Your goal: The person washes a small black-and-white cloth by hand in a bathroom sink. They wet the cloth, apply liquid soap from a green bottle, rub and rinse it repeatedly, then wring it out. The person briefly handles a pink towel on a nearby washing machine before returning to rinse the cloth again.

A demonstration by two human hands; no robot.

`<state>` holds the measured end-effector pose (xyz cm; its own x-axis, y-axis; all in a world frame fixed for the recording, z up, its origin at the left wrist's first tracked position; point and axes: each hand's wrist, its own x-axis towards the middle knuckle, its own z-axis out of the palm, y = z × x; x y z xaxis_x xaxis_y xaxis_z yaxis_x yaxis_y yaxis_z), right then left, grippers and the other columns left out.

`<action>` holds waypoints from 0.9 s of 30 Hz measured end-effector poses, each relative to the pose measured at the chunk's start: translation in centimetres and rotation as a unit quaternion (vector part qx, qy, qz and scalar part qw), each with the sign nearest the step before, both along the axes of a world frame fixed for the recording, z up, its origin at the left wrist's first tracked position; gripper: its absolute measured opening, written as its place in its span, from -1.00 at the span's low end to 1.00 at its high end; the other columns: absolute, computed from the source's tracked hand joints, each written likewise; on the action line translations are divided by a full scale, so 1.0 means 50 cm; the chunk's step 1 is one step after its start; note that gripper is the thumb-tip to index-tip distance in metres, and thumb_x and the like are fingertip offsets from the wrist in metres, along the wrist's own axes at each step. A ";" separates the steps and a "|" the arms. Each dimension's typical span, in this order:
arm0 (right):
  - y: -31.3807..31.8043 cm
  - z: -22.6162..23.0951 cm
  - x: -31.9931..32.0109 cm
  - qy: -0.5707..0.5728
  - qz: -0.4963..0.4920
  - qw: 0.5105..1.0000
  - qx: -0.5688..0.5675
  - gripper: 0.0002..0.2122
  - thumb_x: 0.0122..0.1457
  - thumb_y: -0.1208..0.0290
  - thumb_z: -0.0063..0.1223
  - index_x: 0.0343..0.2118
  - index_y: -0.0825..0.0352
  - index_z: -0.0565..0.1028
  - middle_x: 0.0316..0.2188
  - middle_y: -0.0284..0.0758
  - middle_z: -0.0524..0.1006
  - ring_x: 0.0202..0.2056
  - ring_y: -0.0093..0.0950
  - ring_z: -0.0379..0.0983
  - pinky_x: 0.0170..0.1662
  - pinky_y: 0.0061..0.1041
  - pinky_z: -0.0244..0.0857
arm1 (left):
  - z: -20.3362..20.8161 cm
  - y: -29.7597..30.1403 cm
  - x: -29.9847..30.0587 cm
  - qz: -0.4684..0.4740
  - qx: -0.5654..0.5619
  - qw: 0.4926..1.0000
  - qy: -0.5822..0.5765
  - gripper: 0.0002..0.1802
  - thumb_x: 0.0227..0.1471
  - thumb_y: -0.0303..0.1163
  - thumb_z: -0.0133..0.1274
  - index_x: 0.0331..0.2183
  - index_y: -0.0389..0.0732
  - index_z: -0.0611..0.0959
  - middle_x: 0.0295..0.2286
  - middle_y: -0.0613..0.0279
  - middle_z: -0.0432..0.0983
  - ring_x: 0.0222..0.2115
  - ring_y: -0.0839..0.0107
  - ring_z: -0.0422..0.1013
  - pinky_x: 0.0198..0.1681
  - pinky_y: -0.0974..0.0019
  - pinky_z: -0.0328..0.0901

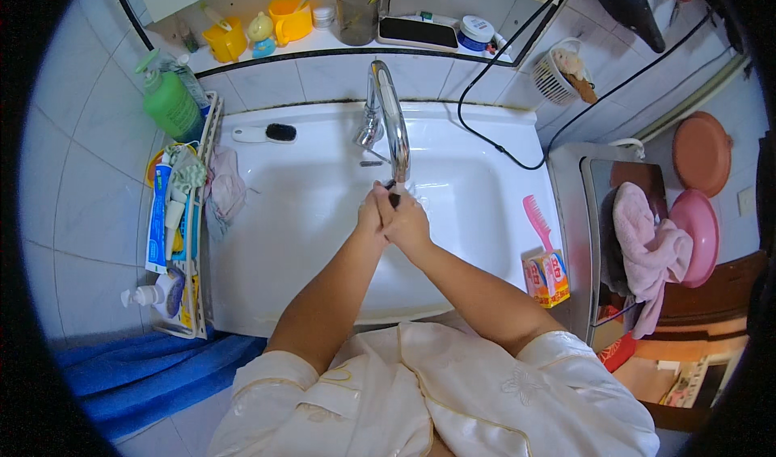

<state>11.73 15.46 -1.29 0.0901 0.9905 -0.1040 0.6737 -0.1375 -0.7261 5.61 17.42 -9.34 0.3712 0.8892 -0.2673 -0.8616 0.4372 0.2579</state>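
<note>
Both of my hands meet over the white sink basin (307, 223), just under the spout of the chrome faucet (390, 117). My left hand (372, 212) is closed and pressed against my right hand (410, 224), whose fingers are also closed. A small dark object (394, 199) shows between them, mostly hidden by the fingers, so I cannot make out its kind. Whether water is running over the hands is hard to tell. Behind them, a brush with black bristles and a white handle (257, 134) lies on the sink's back left rim.
At left, a rack (212, 126) holds a green pump bottle (171, 105) and tubes; a pink cloth (226, 184) hangs beside it. A pink comb (537, 221) and an orange box (546, 278) sit on the right rim. A phone (418, 33) and cups line the shelf. A black cable (485, 130) loops over the back right.
</note>
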 end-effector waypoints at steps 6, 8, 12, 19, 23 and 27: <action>0.080 -0.084 0.109 0.072 -0.085 0.985 -0.128 -0.62 0.07 0.08 -0.31 -0.40 0.35 0.42 -0.46 -0.19 0.46 -0.38 -0.26 0.38 -0.30 -0.33 0.23 | 0.110 -0.034 0.041 0.033 -0.155 0.971 0.180 -0.74 0.04 -0.22 -0.28 -0.29 -0.14 0.39 -0.36 0.27 0.38 -0.33 0.39 0.32 -0.25 0.32 0.23; 0.061 -0.094 0.100 0.342 -0.163 0.900 -0.217 -0.67 0.08 0.10 -0.30 -0.30 0.25 0.38 -0.36 -0.33 0.43 -0.29 -0.42 0.34 -0.29 -0.36 0.22 | 0.069 -0.016 0.019 0.072 -0.070 0.972 0.210 -0.75 0.02 -0.24 -0.25 -0.27 -0.13 0.39 -0.35 0.27 0.38 -0.32 0.40 0.32 -0.23 0.32 0.22; 0.027 -0.035 0.077 0.642 -0.131 0.697 -0.291 -0.72 0.07 0.12 -0.27 -0.26 0.17 0.34 -0.27 -0.38 0.37 -0.21 -0.46 0.28 -0.22 -0.43 0.19 | 0.059 0.003 -0.006 0.060 -0.086 0.968 0.230 -0.77 -0.02 -0.30 -0.18 -0.27 -0.13 0.40 -0.36 0.27 0.38 -0.32 0.40 0.32 -0.21 0.33 0.21; -0.036 0.004 -0.008 0.522 -0.098 0.829 -0.175 -0.65 0.07 0.31 -0.16 -0.08 0.33 0.25 -0.22 -0.23 0.34 -0.13 -0.52 0.19 -0.11 -0.56 0.10 | 0.022 -0.008 -0.012 0.034 -0.116 0.988 0.096 -0.84 -0.04 -0.27 -0.16 -0.48 -0.11 0.45 -0.53 0.28 0.37 -0.46 0.39 0.32 -0.40 0.29 0.26; 0.054 -0.108 0.063 0.495 -0.137 0.852 -0.103 -0.71 0.10 0.32 -0.26 -0.15 0.37 0.22 -0.36 -0.24 0.35 -0.32 -0.49 0.27 -0.24 -0.53 0.18 | 0.090 -0.049 0.063 0.089 -0.114 0.976 0.164 -0.80 -0.02 -0.23 -0.16 -0.45 -0.11 0.47 -0.52 0.29 0.37 -0.45 0.38 0.30 -0.37 0.30 0.24; 0.005 -0.089 0.015 0.516 -0.144 0.824 -0.186 -0.69 0.13 0.23 -0.31 -0.17 0.35 0.25 -0.33 -0.27 0.34 -0.30 -0.48 0.26 -0.22 -0.52 0.17 | 0.069 -0.018 0.031 0.006 -0.178 0.968 0.176 -0.76 0.01 -0.23 -0.25 -0.44 -0.17 0.43 -0.53 0.29 0.37 -0.49 0.38 0.31 -0.38 0.27 0.25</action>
<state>12.50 15.73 -5.74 -0.0113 0.8258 -0.5639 -0.3748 -0.5263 -0.7632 7.17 16.50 -5.88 0.1906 0.7217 -0.6654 -0.7533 0.5421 0.3722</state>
